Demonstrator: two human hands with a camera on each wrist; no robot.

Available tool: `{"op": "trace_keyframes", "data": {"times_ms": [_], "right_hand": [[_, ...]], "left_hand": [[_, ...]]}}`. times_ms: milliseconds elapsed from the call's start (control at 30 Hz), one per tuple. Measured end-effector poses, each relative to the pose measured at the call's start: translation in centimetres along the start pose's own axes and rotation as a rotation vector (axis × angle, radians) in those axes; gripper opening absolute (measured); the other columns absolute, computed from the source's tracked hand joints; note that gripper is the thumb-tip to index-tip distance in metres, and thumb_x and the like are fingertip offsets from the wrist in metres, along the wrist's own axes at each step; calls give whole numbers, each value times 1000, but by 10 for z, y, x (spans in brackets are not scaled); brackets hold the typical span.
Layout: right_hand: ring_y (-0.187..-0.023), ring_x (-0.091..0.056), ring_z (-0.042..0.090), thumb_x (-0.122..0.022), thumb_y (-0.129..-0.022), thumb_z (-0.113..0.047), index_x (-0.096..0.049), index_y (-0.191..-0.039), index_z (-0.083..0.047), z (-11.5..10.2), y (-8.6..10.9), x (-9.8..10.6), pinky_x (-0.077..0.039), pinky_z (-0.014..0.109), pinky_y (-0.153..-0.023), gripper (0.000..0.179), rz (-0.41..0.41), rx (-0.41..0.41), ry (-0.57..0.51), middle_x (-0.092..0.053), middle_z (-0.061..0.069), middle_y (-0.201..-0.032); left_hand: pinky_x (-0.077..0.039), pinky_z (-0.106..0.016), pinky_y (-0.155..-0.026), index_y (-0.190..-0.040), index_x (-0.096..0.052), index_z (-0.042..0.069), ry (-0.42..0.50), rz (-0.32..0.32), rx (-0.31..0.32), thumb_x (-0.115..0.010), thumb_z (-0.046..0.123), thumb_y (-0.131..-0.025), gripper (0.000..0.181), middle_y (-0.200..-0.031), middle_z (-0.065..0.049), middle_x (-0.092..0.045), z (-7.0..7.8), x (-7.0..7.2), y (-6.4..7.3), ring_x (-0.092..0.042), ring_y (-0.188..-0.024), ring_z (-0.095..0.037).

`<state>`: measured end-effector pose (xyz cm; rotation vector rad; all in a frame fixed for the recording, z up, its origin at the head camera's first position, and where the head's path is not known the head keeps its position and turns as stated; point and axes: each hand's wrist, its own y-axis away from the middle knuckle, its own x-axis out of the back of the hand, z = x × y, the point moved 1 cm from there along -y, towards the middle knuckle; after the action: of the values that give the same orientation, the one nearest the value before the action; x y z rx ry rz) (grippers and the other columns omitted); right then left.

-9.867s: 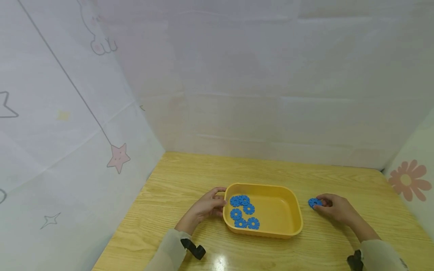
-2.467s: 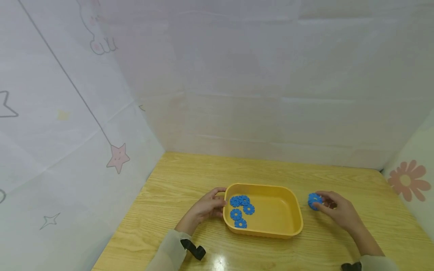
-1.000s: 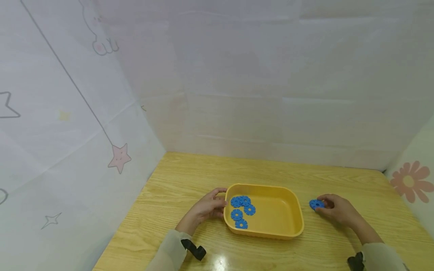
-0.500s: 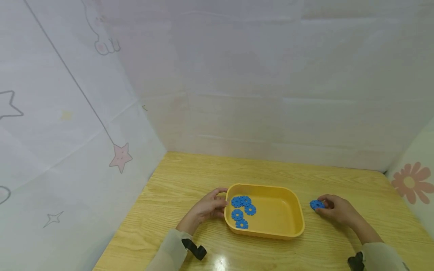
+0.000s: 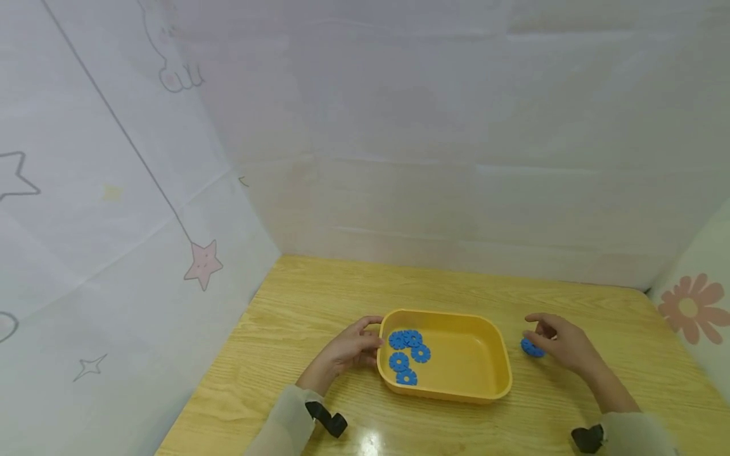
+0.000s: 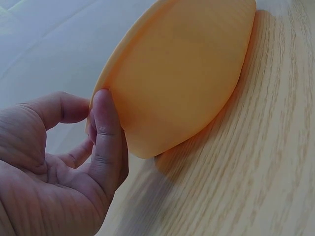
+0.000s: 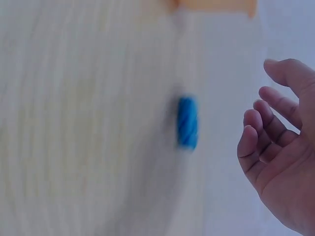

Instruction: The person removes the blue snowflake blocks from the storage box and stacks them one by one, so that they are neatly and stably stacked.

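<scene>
My left hand [image 5: 348, 348] holds the left rim of a yellow plastic tub [image 5: 473, 354]. In the left wrist view, thumb and fingers [image 6: 106, 142] pinch that rim from both sides. Several blue snowflake building discs [image 5: 398, 361] lie in the tub's left part, some overlapping. To the right of the tub, a small stack of blue discs [image 5: 531, 348] stands on the table, partly covered by my right hand [image 5: 561, 342] in the head view. The right wrist view shows that stack [image 7: 187, 123] apart from the right hand [image 7: 283, 142], whose fingers are loosely bent around nothing.
A wood-grain table [image 5: 319, 291] carries everything. Pale printed sheets [image 5: 399, 158] hang behind it and along both sides. A black strap [image 5: 325, 418] is on the left wrist, another on the right.
Compared with the oldest frame, one disc fewer lies at the front of the tub. My right hand has just let go of the stack and risen slightly. My left hand keeps its place.
</scene>
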<state>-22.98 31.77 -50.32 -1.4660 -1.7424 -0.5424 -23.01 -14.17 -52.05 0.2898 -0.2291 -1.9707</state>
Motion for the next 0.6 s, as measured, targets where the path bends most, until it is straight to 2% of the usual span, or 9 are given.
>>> {"op": "trace_keyframes", "data": {"times_ms": [167,467,600], "right_hand": [[-79,-58,4,-70,-97,-26,-65,-128,-6,-30,-7,-5,-50,25,-64,38,34,88,-54,-61,-4,-91],[-75,-57,8,-72,-96,-25,-65,-130,-8,-68,-22,-27,-52,26,-66,39,-45,182,-183,-60,-3,-93],[-75,-55,8,-72,-96,-25,-65,-129,-9,-85,-28,-38,-51,25,-65,38,-80,225,-207,-61,-4,-94]], "left_hand": [[-59,-30,-64,-149,-42,10,0,3,1,-66,7,-94,60,-99,-10,-67,0,0,0,-63,-71,-14],[-59,-28,-62,-150,-42,10,20,9,14,-67,6,-94,61,-102,-12,-66,0,-1,1,-64,-71,-14],[-59,-28,-62,-150,-41,10,28,4,12,-67,6,-93,62,-102,-12,-67,1,0,1,-64,-71,-13]]}}
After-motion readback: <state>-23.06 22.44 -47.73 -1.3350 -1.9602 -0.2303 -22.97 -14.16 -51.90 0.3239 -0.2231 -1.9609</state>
